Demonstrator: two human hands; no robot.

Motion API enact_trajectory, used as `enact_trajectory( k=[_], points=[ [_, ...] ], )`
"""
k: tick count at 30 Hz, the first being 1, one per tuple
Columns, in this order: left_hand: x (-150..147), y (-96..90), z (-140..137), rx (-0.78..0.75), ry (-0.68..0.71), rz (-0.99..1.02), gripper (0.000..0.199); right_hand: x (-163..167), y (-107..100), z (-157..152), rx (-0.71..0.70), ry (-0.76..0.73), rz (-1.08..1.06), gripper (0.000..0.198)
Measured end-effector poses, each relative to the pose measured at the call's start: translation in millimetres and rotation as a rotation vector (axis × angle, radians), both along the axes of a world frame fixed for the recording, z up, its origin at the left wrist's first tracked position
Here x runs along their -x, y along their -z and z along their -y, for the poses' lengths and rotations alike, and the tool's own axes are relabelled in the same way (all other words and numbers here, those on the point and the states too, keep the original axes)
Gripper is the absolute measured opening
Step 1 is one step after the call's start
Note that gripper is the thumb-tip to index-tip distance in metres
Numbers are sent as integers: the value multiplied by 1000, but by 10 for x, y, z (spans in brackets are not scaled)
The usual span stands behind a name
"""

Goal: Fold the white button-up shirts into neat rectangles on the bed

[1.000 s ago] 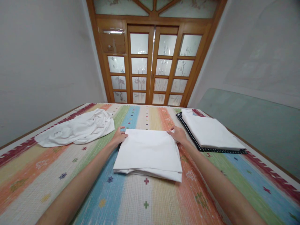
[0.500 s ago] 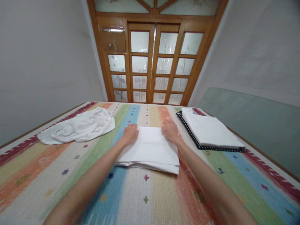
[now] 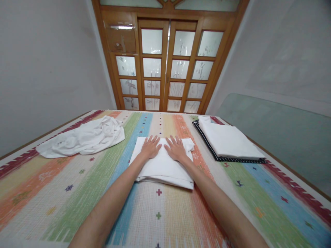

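A folded white garment (image 3: 164, 168) lies in the middle of the striped cloth, its layered edge toward me and a small flap sticking out at its far right corner. On its far left part rests my left hand (image 3: 151, 147), flat with the fingers spread. My right hand (image 3: 176, 148) lies flat on the far right part, fingers also apart and pointing away from me. Neither hand grips the fabric. The palms press on the top layer, a short gap between the two thumbs.
Left of the hands lies a crumpled white cloth (image 3: 85, 137). At the right, a folded white garment (image 3: 230, 141) is stacked on a black striped one (image 3: 207, 143). The multicoloured striped cloth (image 3: 85, 193) covers the surface. Wooden glazed doors (image 3: 167, 69) stand beyond.
Both hands have let go of the garment's far corners, moved inward and opened flat on top of it. The far corners now show, with a flap at the right.
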State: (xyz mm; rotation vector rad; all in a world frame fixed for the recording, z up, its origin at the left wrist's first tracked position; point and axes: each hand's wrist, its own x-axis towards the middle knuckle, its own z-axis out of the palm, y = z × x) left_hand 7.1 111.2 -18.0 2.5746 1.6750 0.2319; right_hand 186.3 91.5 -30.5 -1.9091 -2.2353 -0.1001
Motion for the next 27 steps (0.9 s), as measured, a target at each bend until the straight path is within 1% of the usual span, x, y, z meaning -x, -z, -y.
enact_trajectory(
  k=[4, 9, 13, 18, 21, 24, 27],
  points=[
    [80, 3, -38, 19, -12, 4, 64, -144, 23, 27, 17, 70, -11, 68],
    [215, 54, -92, 15, -67, -6, 66, -179, 34, 29, 15, 158, -72, 76],
    [293, 80, -120, 2, -82, -18, 69, -219, 67, 0, 26, 225, -113, 82],
    [309, 94, -140, 6, -94, -18, 73, -390, 112, -13, 37, 258, -173, 87],
    [302, 101, -151, 2, -97, -17, 73, -537, 127, 4, 50, 255, -196, 86],
    [295, 110, -157, 0, -105, -23, 72, -666, 136, 45, 76, 216, -173, 83],
    [287, 107, -153, -7, -115, -47, 71, -721, 114, 107, 97, 224, -113, 81]
  ],
)
